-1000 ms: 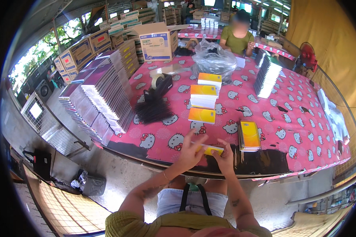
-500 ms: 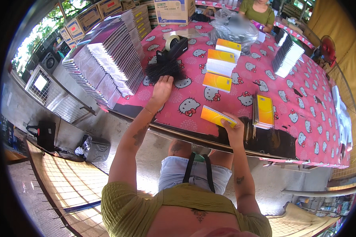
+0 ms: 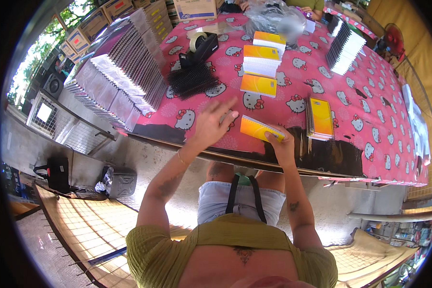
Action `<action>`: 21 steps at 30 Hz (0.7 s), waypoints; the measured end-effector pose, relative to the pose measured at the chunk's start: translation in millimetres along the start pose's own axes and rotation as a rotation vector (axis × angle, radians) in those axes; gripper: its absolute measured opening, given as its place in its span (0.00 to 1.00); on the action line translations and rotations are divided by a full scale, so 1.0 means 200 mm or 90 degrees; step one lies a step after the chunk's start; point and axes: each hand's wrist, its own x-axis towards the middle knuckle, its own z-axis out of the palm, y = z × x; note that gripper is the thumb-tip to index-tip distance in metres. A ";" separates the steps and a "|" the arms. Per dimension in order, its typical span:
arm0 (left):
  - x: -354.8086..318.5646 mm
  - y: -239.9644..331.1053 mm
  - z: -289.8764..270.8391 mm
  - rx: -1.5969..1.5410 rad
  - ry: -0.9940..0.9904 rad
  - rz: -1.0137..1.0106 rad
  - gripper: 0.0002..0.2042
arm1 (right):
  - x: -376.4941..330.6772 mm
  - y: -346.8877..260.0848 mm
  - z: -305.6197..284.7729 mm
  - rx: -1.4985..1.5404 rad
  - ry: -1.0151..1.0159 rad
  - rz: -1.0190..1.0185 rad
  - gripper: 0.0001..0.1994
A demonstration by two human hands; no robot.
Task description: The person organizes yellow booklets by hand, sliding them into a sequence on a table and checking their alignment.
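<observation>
My right hand [image 3: 282,143] is closed on a small yellow-covered notepad [image 3: 255,128], held tilted above the near table edge with its page edges showing. Just left of it, my left hand [image 3: 213,124] is raised over the table with fingers apart, fingertips near the notepad's left end. I make out nothing in those fingers. Beyond that hand lies a heap of thin black binding coils [image 3: 192,80], beside a black tape dispenser [image 3: 199,50] with a roll of tape. A row of yellow notepads [image 3: 258,85] stretches away ahead, and a coil-bound yellow stack [image 3: 320,119] sits to the right.
Tall stacks of spiral notebooks [image 3: 127,67] stand on the left, with cardboard boxes [image 3: 194,9] behind. A grey plastic bag [image 3: 276,24] lies at the far side near another person [image 3: 307,6]. More white-paged notebooks [image 3: 344,53] stand at right on the pink patterned tablecloth [image 3: 355,108].
My left hand has come away from the black coil heap, back toward me and right, close to the notepad. My right hand keeps hold of the notepad. The view has shifted slightly.
</observation>
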 end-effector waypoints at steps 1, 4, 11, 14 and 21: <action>-0.04 0.04 0.00 -0.063 -0.040 -0.039 0.15 | 0.00 -0.01 0.01 -0.009 0.000 0.001 0.13; -0.11 0.04 0.05 -0.173 -0.021 -0.083 0.11 | 0.00 -0.01 0.02 0.003 0.003 0.004 0.13; -0.11 -0.01 0.11 -0.181 0.011 -0.059 0.12 | 0.01 0.02 0.02 0.013 -0.005 -0.001 0.12; -0.09 -0.03 0.10 -0.171 -0.008 -0.038 0.13 | 0.00 0.02 0.02 0.022 -0.016 0.003 0.10; 0.05 -0.05 0.05 -0.187 -0.190 0.055 0.09 | -0.01 0.04 -0.02 -0.040 -0.013 -0.030 0.09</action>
